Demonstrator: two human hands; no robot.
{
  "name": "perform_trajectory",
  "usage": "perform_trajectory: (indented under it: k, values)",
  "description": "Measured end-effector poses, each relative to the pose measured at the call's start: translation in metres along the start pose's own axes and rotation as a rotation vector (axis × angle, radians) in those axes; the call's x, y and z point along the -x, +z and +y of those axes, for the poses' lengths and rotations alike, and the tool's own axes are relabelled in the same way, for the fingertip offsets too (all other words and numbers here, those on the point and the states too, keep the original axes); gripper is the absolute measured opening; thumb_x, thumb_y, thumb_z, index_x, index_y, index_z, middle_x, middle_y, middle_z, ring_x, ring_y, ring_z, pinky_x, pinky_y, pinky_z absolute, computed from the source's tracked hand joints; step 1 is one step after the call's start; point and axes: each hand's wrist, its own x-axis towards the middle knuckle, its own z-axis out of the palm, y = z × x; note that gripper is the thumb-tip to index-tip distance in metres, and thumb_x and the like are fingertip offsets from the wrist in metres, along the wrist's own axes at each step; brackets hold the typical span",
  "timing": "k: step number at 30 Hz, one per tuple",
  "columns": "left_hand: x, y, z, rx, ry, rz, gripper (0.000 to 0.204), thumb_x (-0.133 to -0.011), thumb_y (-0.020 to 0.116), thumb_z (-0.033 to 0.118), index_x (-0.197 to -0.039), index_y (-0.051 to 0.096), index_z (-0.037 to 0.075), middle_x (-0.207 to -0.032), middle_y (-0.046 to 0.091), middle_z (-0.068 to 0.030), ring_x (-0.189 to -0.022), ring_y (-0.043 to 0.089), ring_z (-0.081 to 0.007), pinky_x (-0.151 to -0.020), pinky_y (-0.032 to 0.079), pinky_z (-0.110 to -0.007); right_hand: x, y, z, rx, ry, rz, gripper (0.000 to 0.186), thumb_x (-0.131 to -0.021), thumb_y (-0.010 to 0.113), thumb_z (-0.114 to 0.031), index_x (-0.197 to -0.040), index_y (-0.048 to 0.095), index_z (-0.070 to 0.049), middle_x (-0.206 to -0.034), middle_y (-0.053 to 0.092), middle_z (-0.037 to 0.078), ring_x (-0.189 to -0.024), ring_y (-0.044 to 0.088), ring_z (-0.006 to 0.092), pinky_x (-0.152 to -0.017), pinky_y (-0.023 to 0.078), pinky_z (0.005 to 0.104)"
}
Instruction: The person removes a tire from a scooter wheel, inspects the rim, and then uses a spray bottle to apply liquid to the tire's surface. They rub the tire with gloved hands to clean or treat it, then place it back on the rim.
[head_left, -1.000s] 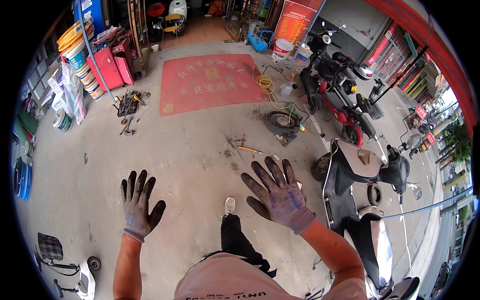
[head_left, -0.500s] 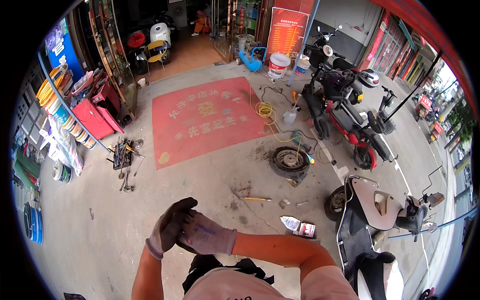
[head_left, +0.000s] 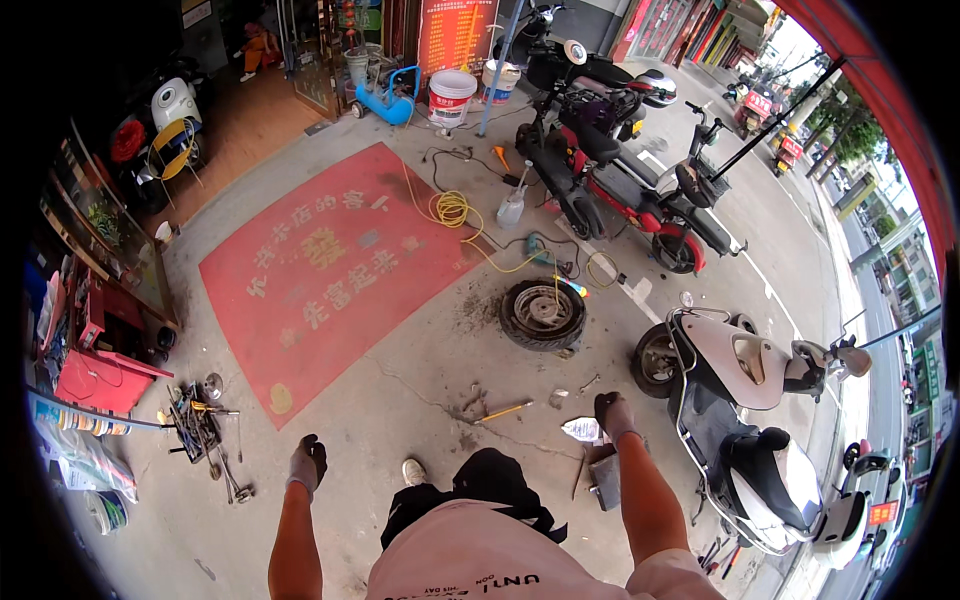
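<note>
My left hand (head_left: 308, 463), in a grey work glove with dark fingers, hangs low over the concrete at the left, its fingers curled in and nothing seen in them. My right hand (head_left: 614, 416), gloved the same way, is closed like a loose fist near a clear plastic packet (head_left: 584, 430) on the ground. Just below it lies a dark grey box-like thing (head_left: 605, 478), partly covered by my forearm. A wheel with a tyre (head_left: 543, 314) lies flat farther ahead. A yellow-handled tool (head_left: 507, 410) rests on the concrete between my hands and the wheel.
A white scooter (head_left: 730, 360) stands close at my right, a red-and-black electric bike (head_left: 620, 175) beyond it. A red mat (head_left: 330, 270) covers the ground ahead, with a coiled yellow hose (head_left: 450, 209) at its edge. Hand tools (head_left: 200, 425) lie at left; a blue compressor (head_left: 388, 106) stands far back.
My gloved hands were together in front of me; now they are apart, the left lower down and the right out to the right. The view has turned rightward.
</note>
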Motion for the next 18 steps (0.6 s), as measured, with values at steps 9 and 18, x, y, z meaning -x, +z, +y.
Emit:
perform_trajectory:
  k: [9, 18]
  values:
    - [-0.103, -0.067, -0.096, -0.062, -0.932, -0.118, 0.019, -0.089, 0.053, 0.035, -0.1, 0.055, 0.02, -0.091, 0.056, -0.0039, -0.075, 0.047, -0.0203, -0.063, 0.033, -0.041, 0.1, 0.094, 0.142, -0.495, 1.206, -0.385, 0.021, -0.091, 0.046, -0.027, -0.094, 0.055, -0.008, -0.075, 0.055, 0.013, -0.066, 0.056, 0.0277, -0.062, 0.045, 0.0459]
    - [-0.268, -0.086, 0.154, 0.076, -0.599, -0.042, 0.012, -0.085, 0.06, 0.034, -0.083, 0.052, 0.025, -0.066, 0.041, 0.007, -0.054, 0.038, -0.0108, -0.05, 0.024, -0.032, -0.189, 0.122, -0.142, -0.214, -0.169, -0.353, 0.023, -0.099, 0.046, -0.021, -0.095, 0.06, -0.003, -0.083, 0.062, 0.009, -0.08, 0.057, 0.0208, -0.073, 0.048, 0.0361]
